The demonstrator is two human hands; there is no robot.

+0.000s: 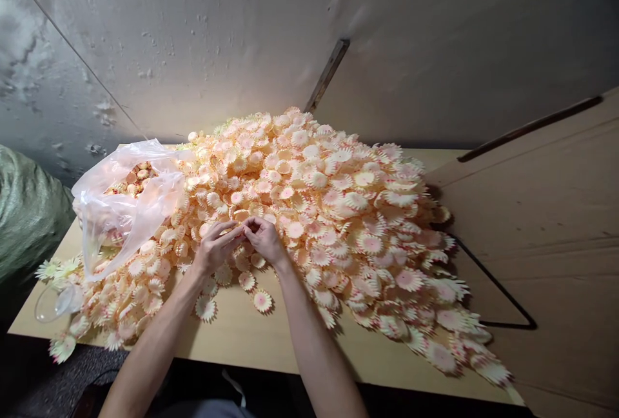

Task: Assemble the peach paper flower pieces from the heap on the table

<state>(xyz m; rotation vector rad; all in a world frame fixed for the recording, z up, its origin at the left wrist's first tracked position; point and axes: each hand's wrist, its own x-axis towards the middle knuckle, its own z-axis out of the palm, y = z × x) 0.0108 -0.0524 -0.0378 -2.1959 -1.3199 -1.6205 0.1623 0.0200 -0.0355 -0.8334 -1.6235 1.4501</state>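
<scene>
A big heap of cream and pink artificial flower heads [338,211] covers most of a light wooden table [251,334]. My left hand [215,247] and my right hand [264,237] meet at the near edge of the heap, fingertips pinched together on a small flower piece between them. What exactly they pinch is too small to make out. A few loose flower heads [262,300] lie on the bare wood just in front of my wrists.
A clear plastic bag [128,202] holding more flower pieces lies at the left of the heap. A green sack [26,211] stands left of the table. A brown cardboard sheet [546,244] leans at the right. A grey wall rises behind.
</scene>
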